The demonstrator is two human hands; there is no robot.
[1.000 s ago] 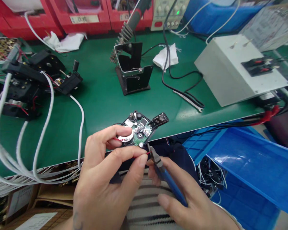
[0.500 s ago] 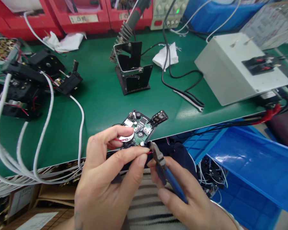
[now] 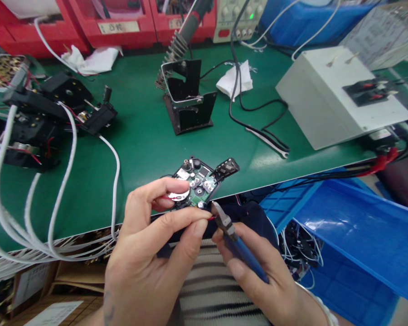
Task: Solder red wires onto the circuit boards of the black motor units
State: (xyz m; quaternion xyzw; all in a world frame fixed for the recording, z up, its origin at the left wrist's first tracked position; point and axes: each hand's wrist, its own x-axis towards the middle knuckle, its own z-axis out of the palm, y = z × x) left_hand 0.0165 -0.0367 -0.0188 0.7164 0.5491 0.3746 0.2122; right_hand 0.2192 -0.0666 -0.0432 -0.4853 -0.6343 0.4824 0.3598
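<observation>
My left hand point(image 3: 149, 246) grips a small green circuit board point(image 3: 194, 183) in a black frame, with thumb and fingers pinched on its near edge and on a thin red wire point(image 3: 209, 218). A silver round cell sits on the board under my thumb. My right hand point(image 3: 265, 276) is closed round blue-handled cutters point(image 3: 236, 242), whose metal jaws touch the red wire at the board's lower corner. Both hands hover just off the front edge of the green bench mat point(image 3: 146, 136), above my striped lap.
A black soldering iron stand point(image 3: 187, 97) stands behind the board. A white box unit point(image 3: 336, 97) sits at right, black fixtures with white cables point(image 3: 37, 117) at left. Red bins point(image 3: 115, 22) line the back. Blue crates point(image 3: 357, 235) lie below right.
The cutter jaws have shifted slightly up and closer to the board's corner. My left hand keeps the same hold on the board and wire.
</observation>
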